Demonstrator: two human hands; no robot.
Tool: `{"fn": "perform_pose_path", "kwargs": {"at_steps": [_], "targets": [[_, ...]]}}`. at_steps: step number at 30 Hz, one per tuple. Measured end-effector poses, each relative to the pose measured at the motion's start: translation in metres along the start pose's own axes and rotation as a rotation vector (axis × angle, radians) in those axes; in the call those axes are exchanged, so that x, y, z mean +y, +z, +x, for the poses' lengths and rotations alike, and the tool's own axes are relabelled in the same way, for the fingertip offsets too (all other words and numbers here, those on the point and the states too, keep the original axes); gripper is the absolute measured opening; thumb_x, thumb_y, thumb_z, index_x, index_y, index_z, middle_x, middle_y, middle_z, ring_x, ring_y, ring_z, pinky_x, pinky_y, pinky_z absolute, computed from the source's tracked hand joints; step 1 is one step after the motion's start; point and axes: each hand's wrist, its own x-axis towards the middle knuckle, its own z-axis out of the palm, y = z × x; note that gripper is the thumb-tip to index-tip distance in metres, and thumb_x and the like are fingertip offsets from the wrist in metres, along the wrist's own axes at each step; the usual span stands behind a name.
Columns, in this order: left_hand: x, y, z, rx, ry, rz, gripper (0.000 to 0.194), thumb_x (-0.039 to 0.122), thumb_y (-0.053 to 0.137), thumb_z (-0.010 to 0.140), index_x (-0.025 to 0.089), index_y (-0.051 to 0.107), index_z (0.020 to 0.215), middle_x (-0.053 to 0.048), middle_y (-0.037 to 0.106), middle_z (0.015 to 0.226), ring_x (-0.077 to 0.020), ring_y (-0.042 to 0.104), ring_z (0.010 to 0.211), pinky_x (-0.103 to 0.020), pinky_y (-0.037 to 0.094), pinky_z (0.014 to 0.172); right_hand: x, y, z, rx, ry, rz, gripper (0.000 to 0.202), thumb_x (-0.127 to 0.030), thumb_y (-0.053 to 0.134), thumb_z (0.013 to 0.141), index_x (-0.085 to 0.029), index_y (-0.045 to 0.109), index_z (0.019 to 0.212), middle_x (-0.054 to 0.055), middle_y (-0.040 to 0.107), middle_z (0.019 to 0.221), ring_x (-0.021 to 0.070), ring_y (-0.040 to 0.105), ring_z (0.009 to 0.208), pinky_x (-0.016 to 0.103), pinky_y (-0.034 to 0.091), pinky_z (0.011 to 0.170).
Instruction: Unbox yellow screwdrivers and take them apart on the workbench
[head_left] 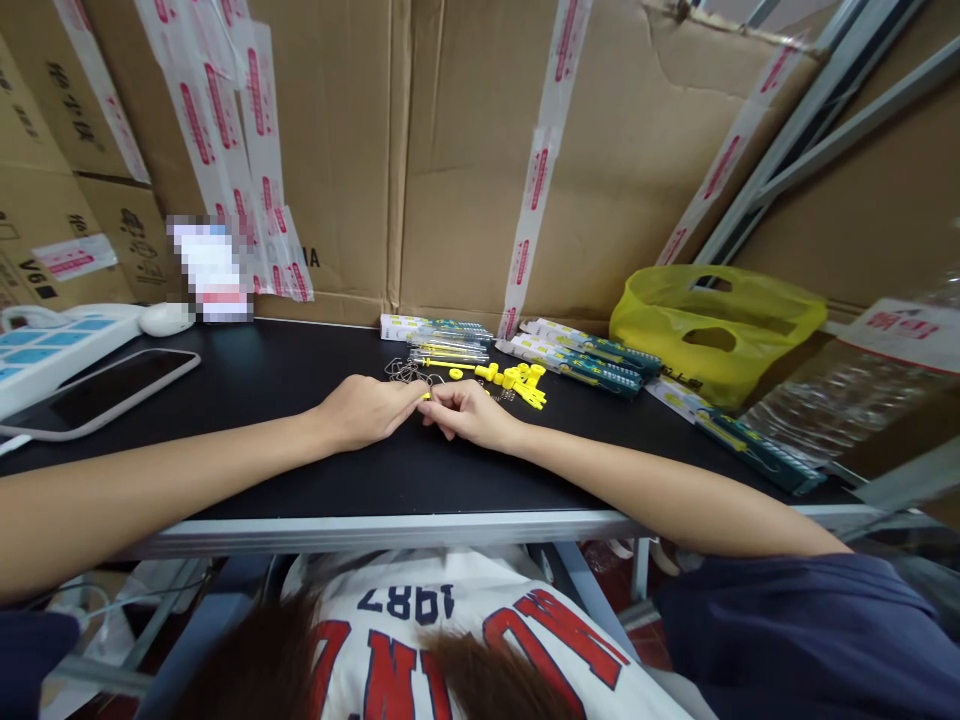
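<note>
My left hand (pixel 367 410) and my right hand (pixel 474 412) meet over the black tabletop, fingertips together. Between them shows a bit of a small yellow plastic part (pixel 426 396), pinched by both hands; most of it is hidden by the fingers. Just beyond my fingers lie bent metal wires (pixel 405 371) in a tangle. To their right is a loose pile of yellow plastic parts (pixel 525 382), with small springs (pixel 508 395) beside it. Clear tubes (pixel 448 350) with yellow rods lie behind the wires.
Printed slim boxes (pixel 577 362) lie at the back and right, near a yellow plastic bag (pixel 712 320) and a large clear bottle (pixel 847 390). At left are a phone (pixel 112 390), a power strip (pixel 67 340) and a white mouse (pixel 166 319). Cardboard (pixel 465 150) walls the back.
</note>
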Motion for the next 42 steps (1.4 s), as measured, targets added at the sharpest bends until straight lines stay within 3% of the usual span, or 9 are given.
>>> {"fn": "perform_pose_path", "kwargs": {"at_steps": [5,11,22,32,39,42], "targets": [[0.001,0.002,-0.002,0.058,0.036,0.056,0.026,0.029,0.034,0.098,0.018,0.057,0.093,-0.003,0.069,0.075,-0.0173,0.066,0.063,-0.023,0.024,0.043,0.001,-0.002,0.000,-0.020,-0.020,-0.012,0.040,-0.049,0.062,0.082,-0.013,0.057,0.064,-0.005,0.048,0.045,0.0058,0.041,0.044,0.021,0.033,0.049],[0.005,0.000,-0.002,0.145,0.027,0.169,0.021,0.022,0.039,0.094,0.018,0.060,0.091,-0.005,0.067,0.072,-0.0167,0.061,0.055,-0.021,0.026,0.043,-0.005,-0.004,0.001,-0.063,0.090,0.075,0.043,-0.053,0.060,0.080,-0.014,0.056,0.063,-0.007,0.046,0.040,0.0044,0.036,0.035,0.020,0.027,0.040],[0.006,0.000,0.003,-0.030,-0.106,0.051,0.029,0.030,0.033,0.098,0.018,0.059,0.097,-0.006,0.071,0.083,-0.0214,0.067,0.066,-0.023,0.035,0.047,-0.004,-0.002,0.002,0.014,0.044,0.003,0.041,-0.051,0.061,0.080,-0.014,0.055,0.061,-0.007,0.045,0.041,0.0043,0.039,0.038,0.020,0.030,0.044],[0.008,-0.004,0.001,0.023,-0.036,0.214,0.026,0.023,0.035,0.096,0.018,0.060,0.100,-0.007,0.069,0.080,-0.0224,0.067,0.063,-0.024,0.032,0.043,-0.005,-0.001,0.001,0.004,0.022,-0.015,0.041,-0.048,0.058,0.083,-0.016,0.051,0.059,-0.007,0.042,0.043,0.0047,0.036,0.039,0.020,0.027,0.044],[0.010,-0.002,0.004,-0.039,-0.082,0.090,0.028,0.026,0.032,0.097,0.017,0.059,0.099,-0.009,0.070,0.086,-0.0226,0.068,0.070,-0.024,0.037,0.048,-0.002,-0.003,0.002,0.012,0.030,-0.077,0.041,-0.049,0.054,0.085,-0.016,0.052,0.061,-0.007,0.042,0.043,0.0053,0.035,0.041,0.021,0.028,0.046],[-0.003,-0.001,0.006,-0.101,-0.222,0.016,0.031,0.033,0.030,0.098,0.018,0.057,0.104,-0.009,0.071,0.087,-0.0238,0.069,0.074,-0.026,0.043,0.057,-0.006,0.001,-0.002,-0.016,-0.015,-0.125,0.044,-0.050,0.056,0.084,-0.016,0.047,0.057,-0.005,0.042,0.047,0.0060,0.035,0.046,0.022,0.028,0.049]]}}
